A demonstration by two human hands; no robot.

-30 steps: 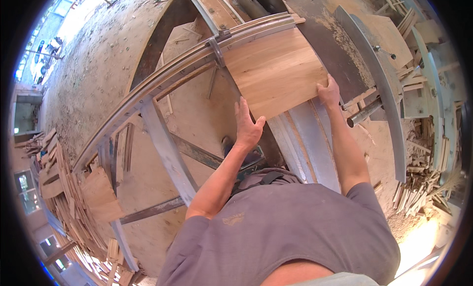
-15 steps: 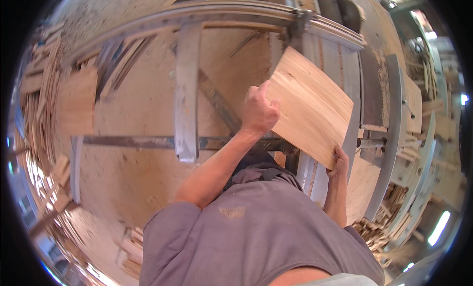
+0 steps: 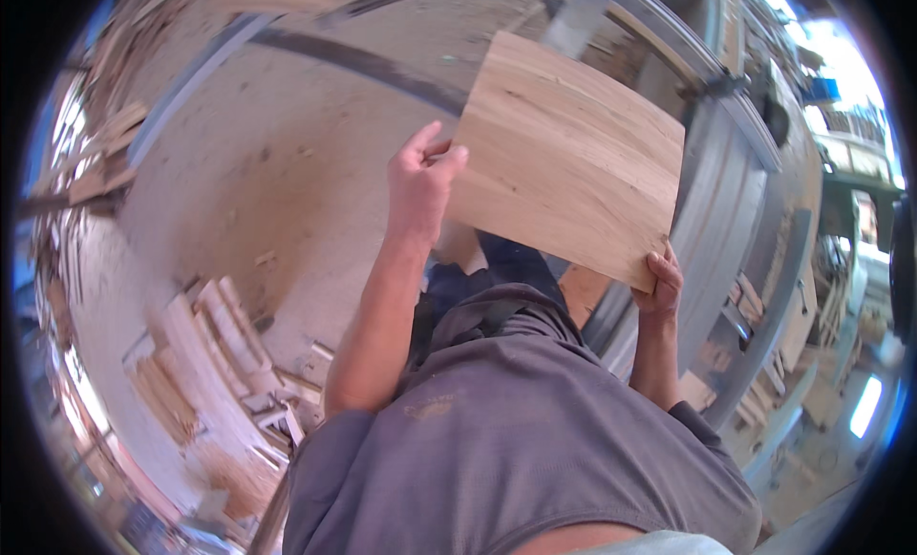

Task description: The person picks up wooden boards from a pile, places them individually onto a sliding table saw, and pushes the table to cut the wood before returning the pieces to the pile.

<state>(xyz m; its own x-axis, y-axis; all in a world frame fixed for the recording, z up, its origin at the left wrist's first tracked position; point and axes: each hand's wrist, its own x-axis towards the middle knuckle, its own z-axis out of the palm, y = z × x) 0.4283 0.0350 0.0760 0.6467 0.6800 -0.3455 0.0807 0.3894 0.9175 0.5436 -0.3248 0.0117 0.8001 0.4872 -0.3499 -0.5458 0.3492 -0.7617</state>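
Here, one thin wooden veneer sheet, pale with brown grain, is held tilted in the air above a metal frame. Left hand: fingers curled over the sheet's left edge, thumb pressed against it. Right hand: fingers pinching the sheet's lower right corner from below. Two hands, one sheet. No container visible. A stack of wooden strips lies on the floor, well apart, lower left; count unclear.
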